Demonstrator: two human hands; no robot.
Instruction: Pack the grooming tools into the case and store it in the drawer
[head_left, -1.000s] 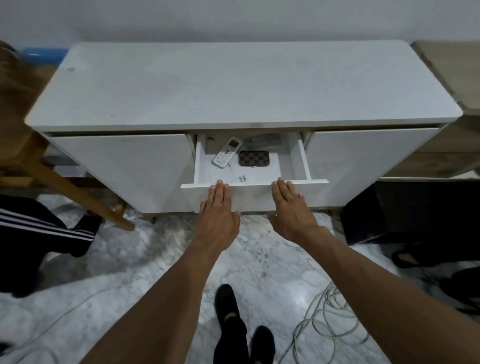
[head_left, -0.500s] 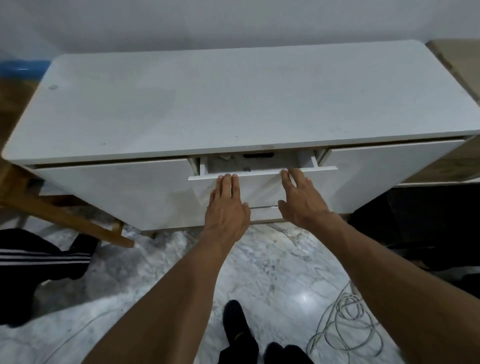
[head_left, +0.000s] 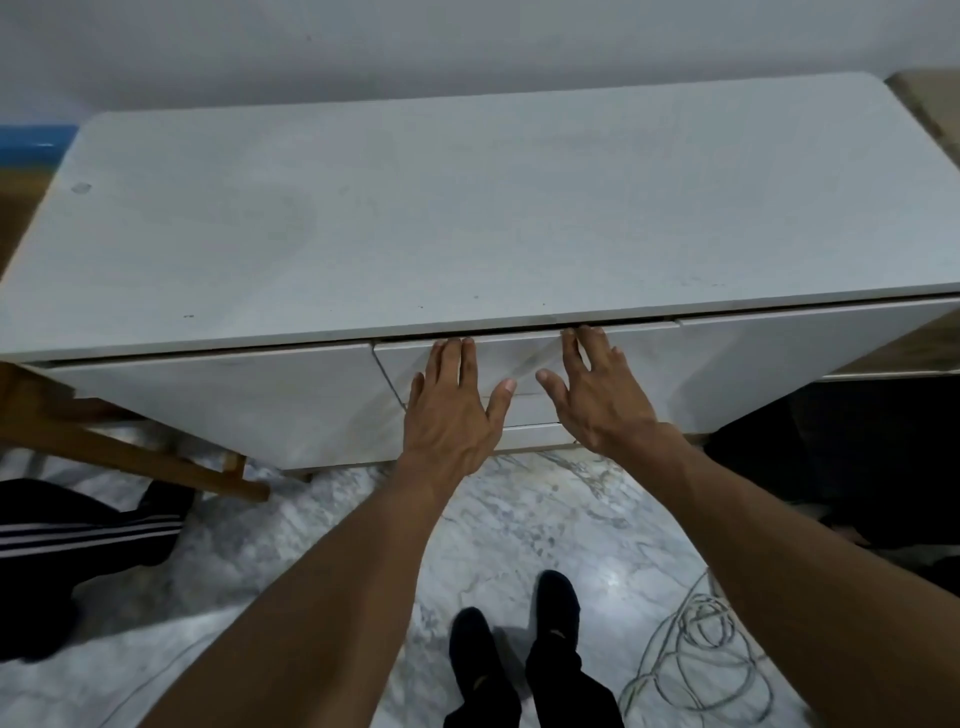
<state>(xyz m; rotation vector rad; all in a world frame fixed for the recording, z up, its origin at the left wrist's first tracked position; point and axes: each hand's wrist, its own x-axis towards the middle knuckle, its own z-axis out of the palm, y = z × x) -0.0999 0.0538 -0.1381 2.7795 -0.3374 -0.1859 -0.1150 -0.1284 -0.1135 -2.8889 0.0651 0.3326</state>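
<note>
The white drawer (head_left: 524, 358) in the middle of the white cabinet (head_left: 441, 218) sits pushed in, its front level with the neighbouring panels. My left hand (head_left: 452, 410) lies flat on the drawer front, fingers up and apart, holding nothing. My right hand (head_left: 592, 395) presses flat on the same front just to the right, fingertips at the drawer's top edge. The checkered case and everything inside the drawer are hidden.
A wooden leg (head_left: 130, 452) slants across the floor at the left. Beside it is another person's leg in black striped trousers (head_left: 78, 530). A coil of grey cable (head_left: 701, 660) lies on the marble floor at the right. My feet (head_left: 514, 623) stand below the cabinet.
The drawer went from open, showing the checkered case and a remote, to fully pushed in. Both hands moved forward with its front and the view came closer.
</note>
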